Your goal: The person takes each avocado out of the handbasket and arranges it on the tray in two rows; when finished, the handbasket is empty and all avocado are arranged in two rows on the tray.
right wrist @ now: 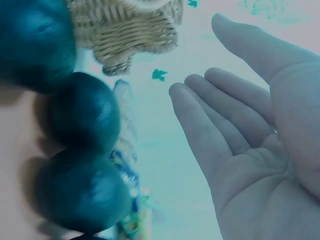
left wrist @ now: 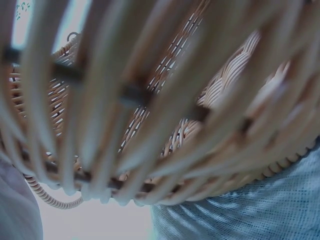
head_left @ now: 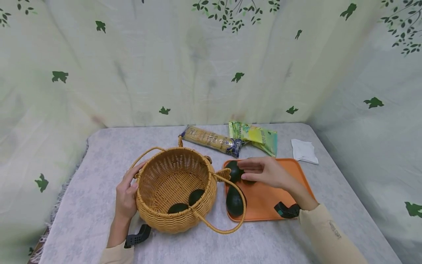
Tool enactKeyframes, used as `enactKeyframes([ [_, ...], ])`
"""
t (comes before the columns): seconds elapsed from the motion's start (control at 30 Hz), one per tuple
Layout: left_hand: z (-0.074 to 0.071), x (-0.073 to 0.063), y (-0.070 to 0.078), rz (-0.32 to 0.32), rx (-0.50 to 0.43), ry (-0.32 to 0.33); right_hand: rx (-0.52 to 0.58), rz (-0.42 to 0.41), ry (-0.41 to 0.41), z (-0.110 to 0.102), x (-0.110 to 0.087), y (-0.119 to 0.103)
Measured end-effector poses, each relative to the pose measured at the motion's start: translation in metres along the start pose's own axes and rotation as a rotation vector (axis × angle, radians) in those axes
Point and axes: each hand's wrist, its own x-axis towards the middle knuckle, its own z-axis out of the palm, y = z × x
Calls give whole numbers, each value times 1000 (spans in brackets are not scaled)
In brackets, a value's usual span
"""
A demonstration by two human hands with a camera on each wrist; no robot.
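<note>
My left hand (head_left: pixel 126 192) holds the left side of a round wicker basket (head_left: pixel 145 205), near its handle. Up close in the left wrist view, the basket's woven canes (left wrist: pixel 150 125) hide most of that hand. Two dark green avocados (head_left: pixel 196 197) lie inside the basket. Over the orange tray (head_left: pixel 263 205), my right hand (head_left: pixel 268 172) is empty, its thumb apart from its extended fingers. Beside its fingertips sits an avocado (head_left: pixel 234 171), and another avocado (head_left: pixel 235 201) lies nearer on the tray. A further avocado (right wrist: pixel 82 190) shows in the right wrist view; the hand mostly covers it from above.
Behind the basket lie a long pack of noodles (head_left: pixel 212 140) and a green-yellow packet (head_left: pixel 255 135). A white tissue pack (head_left: pixel 304 151) is at the back right. One basket handle (head_left: pixel 243 205) hangs over the tray's left edge. A patterned curtain (head_left: pixel 211 73) stands behind the table.
</note>
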Motion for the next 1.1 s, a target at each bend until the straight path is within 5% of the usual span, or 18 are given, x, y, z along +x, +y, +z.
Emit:
enactKeyframes([
  [0.27,0,0,0,8,-2,3,-56,-30,-1,2,20,-32],
  [0.47,0,0,1,-1,-3,-2,-99,-127,-34,9,42,-53],
  [1.1,-1,0,0,12,2,-3,-92,-262,-267,45,105,-96],
])
